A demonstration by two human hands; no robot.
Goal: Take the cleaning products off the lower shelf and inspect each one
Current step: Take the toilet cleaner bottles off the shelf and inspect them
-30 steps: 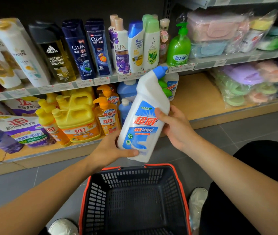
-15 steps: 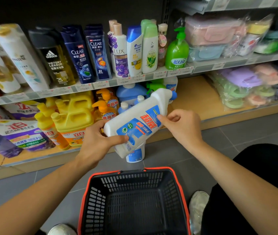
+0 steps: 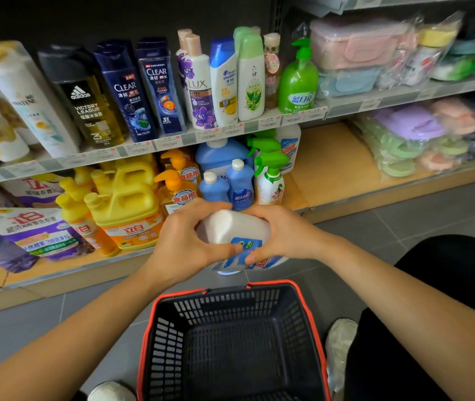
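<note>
I hold a white toilet-cleaner bottle (image 3: 232,228) with a blue label between both hands, just above the far rim of the basket. Its flat bottom faces me and its neck points down and away, hidden. My left hand (image 3: 185,241) grips its left side, my right hand (image 3: 281,233) its right side, thumbs on the label. On the lower shelf (image 3: 334,166) behind stand yellow detergent jugs (image 3: 127,204), orange pump bottles (image 3: 177,189), blue bottles (image 3: 240,180) and green-trigger spray bottles (image 3: 271,180).
A black basket with a red rim (image 3: 232,342) sits on the grey floor below my hands. Detergent bags (image 3: 33,233) lie at the shelf's left. Shampoo bottles (image 3: 149,85) fill the upper shelf. Bagged sponges (image 3: 421,137) lie at the right. My shoes flank the basket.
The bottle was upright with its label toward me, then tipped over forward. It now sits lower, bottom facing me, with both hands wrapped round its sides.
</note>
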